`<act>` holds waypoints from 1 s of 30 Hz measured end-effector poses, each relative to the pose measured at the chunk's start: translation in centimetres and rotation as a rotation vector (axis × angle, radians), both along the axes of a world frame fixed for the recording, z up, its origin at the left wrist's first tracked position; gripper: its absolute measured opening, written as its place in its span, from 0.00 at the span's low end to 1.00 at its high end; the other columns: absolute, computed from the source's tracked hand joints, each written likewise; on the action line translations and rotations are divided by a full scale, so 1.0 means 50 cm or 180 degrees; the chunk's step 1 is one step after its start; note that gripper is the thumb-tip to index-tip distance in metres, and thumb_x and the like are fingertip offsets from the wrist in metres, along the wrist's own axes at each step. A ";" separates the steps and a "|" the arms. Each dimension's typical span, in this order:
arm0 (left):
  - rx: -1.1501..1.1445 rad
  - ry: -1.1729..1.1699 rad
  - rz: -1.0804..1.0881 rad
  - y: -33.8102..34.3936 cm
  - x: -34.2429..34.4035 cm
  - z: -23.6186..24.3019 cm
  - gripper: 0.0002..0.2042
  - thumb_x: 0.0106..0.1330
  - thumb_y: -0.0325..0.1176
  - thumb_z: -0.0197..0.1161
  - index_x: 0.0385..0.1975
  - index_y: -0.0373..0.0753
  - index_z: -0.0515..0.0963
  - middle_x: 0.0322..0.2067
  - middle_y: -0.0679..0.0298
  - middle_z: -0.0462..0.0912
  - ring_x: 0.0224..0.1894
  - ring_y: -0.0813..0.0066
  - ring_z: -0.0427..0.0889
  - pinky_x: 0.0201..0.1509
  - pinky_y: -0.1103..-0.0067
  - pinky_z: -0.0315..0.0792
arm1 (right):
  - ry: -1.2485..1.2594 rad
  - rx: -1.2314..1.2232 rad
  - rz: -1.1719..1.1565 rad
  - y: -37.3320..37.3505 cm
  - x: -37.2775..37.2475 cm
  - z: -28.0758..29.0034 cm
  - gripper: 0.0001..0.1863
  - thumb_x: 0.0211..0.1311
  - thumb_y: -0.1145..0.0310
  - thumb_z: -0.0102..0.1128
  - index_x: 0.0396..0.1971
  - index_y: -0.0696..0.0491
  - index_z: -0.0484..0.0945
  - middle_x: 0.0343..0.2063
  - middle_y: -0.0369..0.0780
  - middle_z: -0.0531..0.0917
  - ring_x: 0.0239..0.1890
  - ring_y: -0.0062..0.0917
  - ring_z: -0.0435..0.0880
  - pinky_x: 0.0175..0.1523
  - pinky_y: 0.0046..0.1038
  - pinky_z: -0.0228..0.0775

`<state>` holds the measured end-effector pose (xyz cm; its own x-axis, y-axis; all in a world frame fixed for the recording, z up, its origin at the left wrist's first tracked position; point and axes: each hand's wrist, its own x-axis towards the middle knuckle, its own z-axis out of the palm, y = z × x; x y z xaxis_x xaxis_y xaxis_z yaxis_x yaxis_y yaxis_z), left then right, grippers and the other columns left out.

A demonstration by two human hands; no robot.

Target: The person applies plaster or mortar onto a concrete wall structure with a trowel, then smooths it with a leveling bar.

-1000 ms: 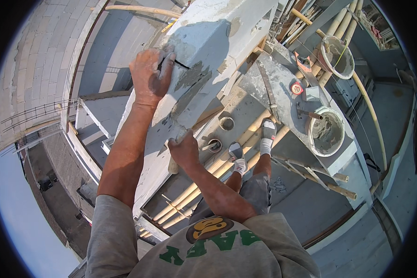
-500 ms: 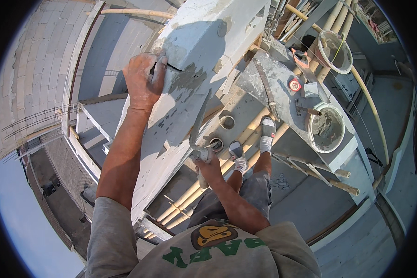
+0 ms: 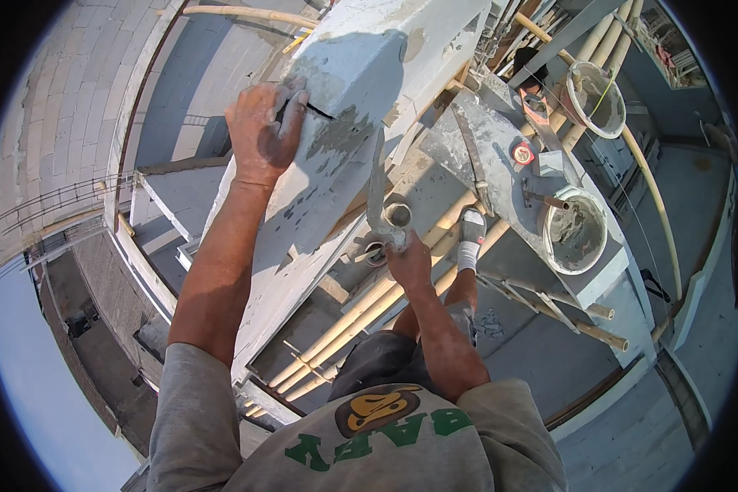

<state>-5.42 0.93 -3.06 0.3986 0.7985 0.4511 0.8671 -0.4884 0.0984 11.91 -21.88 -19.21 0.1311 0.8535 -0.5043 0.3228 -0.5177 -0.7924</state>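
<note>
My left hand (image 3: 264, 135) is closed at the left edge of a pale, plaster-patched wall top (image 3: 348, 74), fingers curled and thumb toward the wall. Whatever it may hold is hidden; a thin black streak runs out beside the thumb, and I cannot tell if it is an object or a shadow. Wet grey mortar (image 3: 336, 131) is smeared on the wall just right of that hand. Closed round a mortar-caked handle, my right hand (image 3: 410, 264) holds a trowel (image 3: 377, 176) with its long grey blade upward, seen nearly edge-on and apart from the smear.
Bamboo poles (image 3: 336, 336) run below the wall, near my feet. At right, a board (image 3: 500, 156) bears a mortar bucket (image 3: 578, 230), a hammer (image 3: 545, 199), a tape measure (image 3: 522, 152) and an orange-handled saw (image 3: 535, 107). Another bucket (image 3: 596, 98) stands farther back.
My right hand has moved right and up with the trowel, whose blade now stands more upright. My left hand remains at the wall edge while the whole view has shifted slightly.
</note>
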 end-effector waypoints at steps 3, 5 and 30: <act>-0.0021 0.0033 -0.0006 0.001 0.000 -0.002 0.09 0.57 0.37 0.62 0.35 0.44 0.80 0.30 0.62 0.77 0.37 0.63 0.75 0.40 0.69 0.64 | 0.0003 -0.0094 0.0026 0.007 -0.032 -0.005 0.20 0.49 0.66 0.62 0.41 0.60 0.72 0.30 0.54 0.80 0.37 0.49 0.79 0.42 0.42 0.71; -0.0017 0.0100 0.0085 0.000 -0.002 -0.004 0.09 0.57 0.37 0.62 0.35 0.44 0.80 0.30 0.62 0.77 0.38 0.63 0.75 0.40 0.69 0.64 | 0.0072 -0.0136 0.0103 0.001 -0.054 -0.006 0.21 0.49 0.66 0.62 0.42 0.60 0.72 0.30 0.54 0.80 0.37 0.49 0.79 0.42 0.42 0.70; -0.0120 0.0072 0.0128 -0.003 -0.003 -0.008 0.09 0.57 0.37 0.63 0.33 0.42 0.80 0.34 0.61 0.78 0.40 0.63 0.74 0.43 0.70 0.62 | 0.2663 -0.0721 -0.1037 0.049 -0.116 -0.003 0.10 0.50 0.73 0.60 0.33 0.57 0.74 0.15 0.34 0.73 0.12 0.15 0.70 0.16 0.21 0.62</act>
